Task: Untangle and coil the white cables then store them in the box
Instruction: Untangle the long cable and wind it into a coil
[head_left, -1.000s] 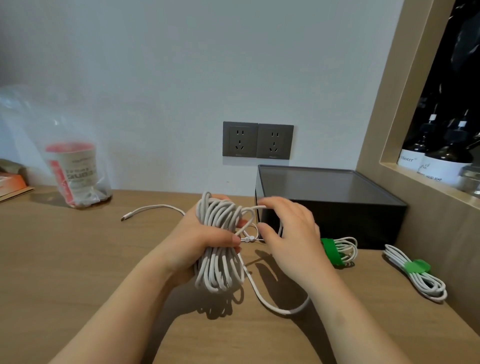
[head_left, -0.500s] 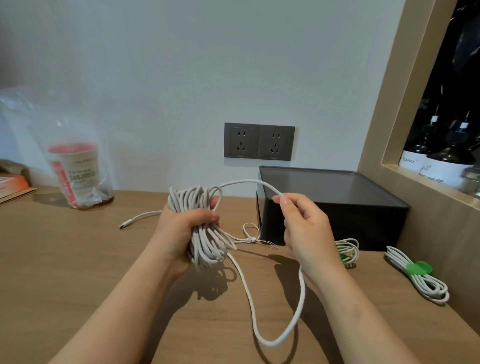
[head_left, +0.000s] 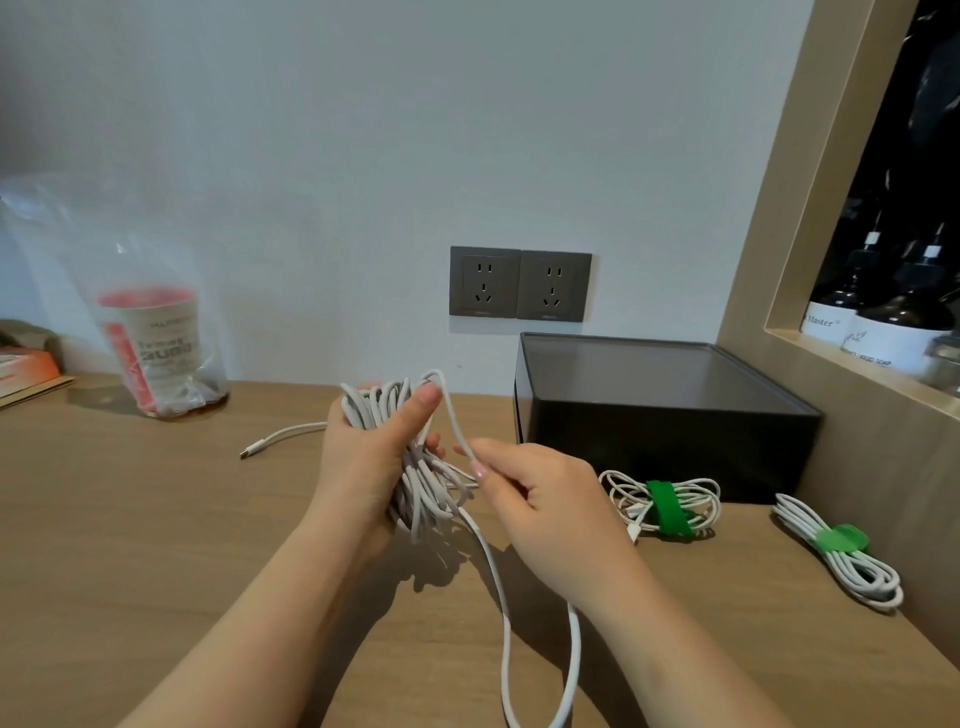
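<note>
My left hand (head_left: 369, 457) grips a thick bundle of white cable (head_left: 415, 483) above the wooden desk, thumb pressed over the top loops. My right hand (head_left: 540, 499) pinches a strand that runs from the top of the bundle down to its fingertips. From there a long loop of the same cable (head_left: 519, 649) hangs to the bottom edge of the view. One plug end (head_left: 254, 449) trails on the desk to the left. The black box (head_left: 660, 415) stands closed behind my right hand.
Two coiled white cables with green straps lie on the desk, one (head_left: 670, 506) before the box, one (head_left: 841, 551) at the right by the wooden shelf frame. A plastic bag with a cup (head_left: 156, 348) stands at the back left. Wall sockets (head_left: 519, 283) sit above the box.
My right hand has come down and left toward the bundle, laying the strand over the top of the coil. The hanging loop has dropped lower. My left hand holds the bundle slightly further right.
</note>
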